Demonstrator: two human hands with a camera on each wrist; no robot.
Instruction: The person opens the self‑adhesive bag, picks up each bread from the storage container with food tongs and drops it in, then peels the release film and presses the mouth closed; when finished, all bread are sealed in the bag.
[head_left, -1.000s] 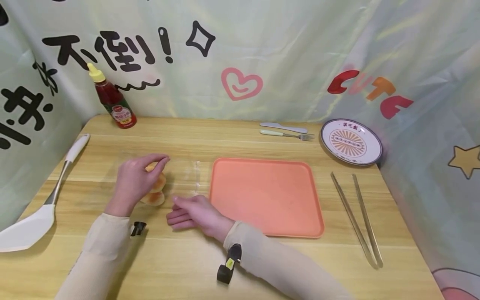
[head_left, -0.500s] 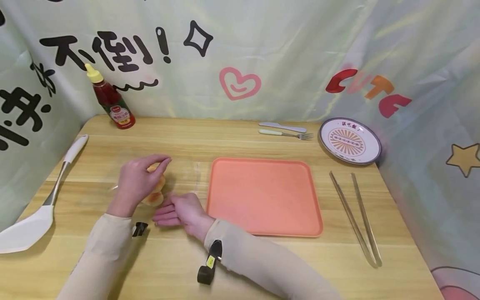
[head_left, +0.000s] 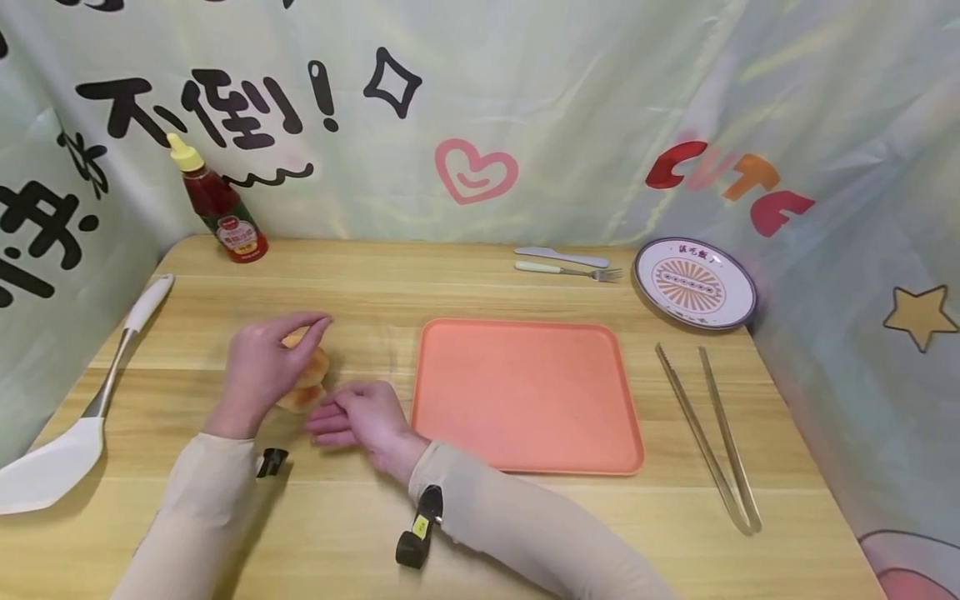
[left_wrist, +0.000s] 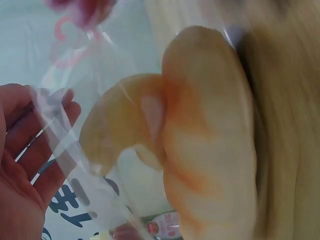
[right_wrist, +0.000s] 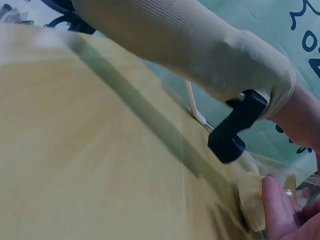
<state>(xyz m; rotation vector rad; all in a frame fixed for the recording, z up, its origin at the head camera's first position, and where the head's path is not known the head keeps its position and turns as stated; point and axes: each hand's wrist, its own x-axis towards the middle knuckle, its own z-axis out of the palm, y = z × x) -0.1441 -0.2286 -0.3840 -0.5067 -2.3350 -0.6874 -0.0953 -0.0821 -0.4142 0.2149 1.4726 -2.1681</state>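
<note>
A clear plastic bag (left_wrist: 60,145) holds several pieces of bread. In the left wrist view a long bread roll (left_wrist: 210,130) stands in front of a curved, croissant-like piece (left_wrist: 110,117). My left hand (head_left: 262,362) is over the bread (head_left: 303,396), thumb and fingertips pinching the bag's thin edge. Beside the bread, on its near right side, is my right hand (head_left: 367,417), its fingers extended and loose. In the right wrist view my right hand (right_wrist: 282,212) is close to the bread (right_wrist: 251,200); whether it touches the bag cannot be told.
A pink tray (head_left: 525,396) lies right of my hands, with metal tongs (head_left: 712,450) beyond it. Farther back are a plate (head_left: 693,283), a knife (head_left: 562,255) and a fork (head_left: 570,270). At the left are a ketchup bottle (head_left: 228,221) and a white spatula (head_left: 56,467).
My right hand has moved left, from near the tray to beside the bread, then stayed almost still. My left hand keeps its pinch in nearly the same place.
</note>
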